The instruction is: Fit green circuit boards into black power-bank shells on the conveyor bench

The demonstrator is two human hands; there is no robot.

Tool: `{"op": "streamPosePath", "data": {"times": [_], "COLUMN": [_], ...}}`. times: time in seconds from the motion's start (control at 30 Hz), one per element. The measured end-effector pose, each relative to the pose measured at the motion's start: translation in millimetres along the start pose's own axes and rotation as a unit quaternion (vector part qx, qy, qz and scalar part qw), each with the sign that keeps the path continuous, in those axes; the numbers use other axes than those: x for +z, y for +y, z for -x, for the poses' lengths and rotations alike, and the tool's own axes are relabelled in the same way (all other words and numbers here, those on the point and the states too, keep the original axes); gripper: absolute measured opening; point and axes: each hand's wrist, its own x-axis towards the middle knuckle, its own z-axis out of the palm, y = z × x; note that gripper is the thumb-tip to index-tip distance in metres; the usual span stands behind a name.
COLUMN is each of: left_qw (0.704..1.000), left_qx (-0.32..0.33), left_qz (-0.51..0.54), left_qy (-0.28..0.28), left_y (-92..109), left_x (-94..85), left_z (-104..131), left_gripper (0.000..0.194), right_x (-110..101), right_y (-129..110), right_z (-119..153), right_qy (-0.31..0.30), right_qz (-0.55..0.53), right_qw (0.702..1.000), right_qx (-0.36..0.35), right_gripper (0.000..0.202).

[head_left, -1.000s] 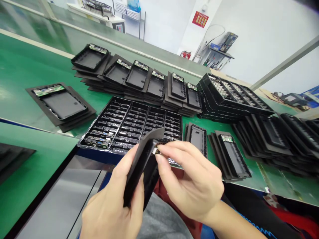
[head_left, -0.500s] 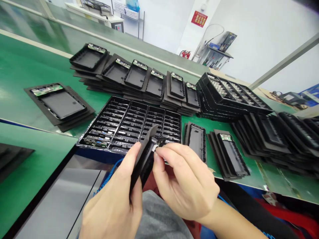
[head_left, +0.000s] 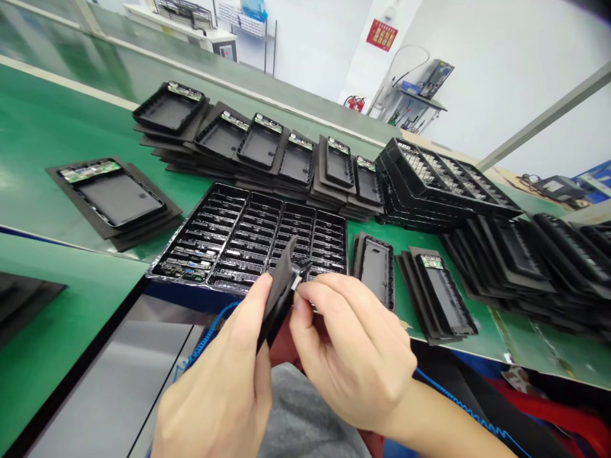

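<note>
My left hand (head_left: pixel 219 369) is closed around a black plastic casing (head_left: pixel 277 318), held tilted on edge above my lap. A thin dark grey sheet (head_left: pixel 281 273) lies against the casing's left side, under my left thumb. My right hand (head_left: pixel 353 350) pinches at the casing's upper right edge, thumb against forefinger. A small whitish piece (head_left: pixel 296 282) shows right at those fingertips; whether they grip it or only press on it is unclear. Behind the hands lies a black compartment tray (head_left: pixel 224 219) with several circuit boards (head_left: pixel 191 264) in its near left slots.
Several open black casings with circuit boards (head_left: pixel 260 140) rest on dark sheets along the back of the green bench (head_left: pixel 28 140). One casing (head_left: pixel 114 191) lies at left. Stacked trays (head_left: pixel 429 184) and piled casings (head_left: pixel 520 267) stand right. A coiled blue cord (head_left: pixel 205 337) hangs near my lap.
The casing and its sheet have tipped slightly and shifted a little in my left hand. My right fingertips stay at the same edge, with the hand moved slightly downward.
</note>
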Motion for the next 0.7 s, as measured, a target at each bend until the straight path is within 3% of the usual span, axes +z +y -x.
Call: {"op": "streamPosePath", "data": {"times": [0.13,0.53,0.7], "left_qw": [0.996,0.995,0.995], "left_qx": [0.004,0.016,0.006], "left_qz": [-0.086,-0.09,-0.085], "left_qy": [0.039,0.042,0.05], "left_y": [5.7,5.2,7.9], "left_x": [0.7,-0.4,1.5], "left_z": [-2.6,0.2,2.3], "left_gripper": [0.065,0.064,0.065], "right_x": [-2.3,-8.5,-7.7], "right_y": [-2.3,-0.5,-0.7], "right_z": [-1.2,-7.8,-9.2], "right_qy": [-0.007,-0.089,-0.084], "right_qz": [0.013,-0.05,-0.052], "right_qw": [1.0,0.994,0.994], "right_qx": [0.012,0.041,0.056], "right_gripper": [0.013,0.016,0.018]}}
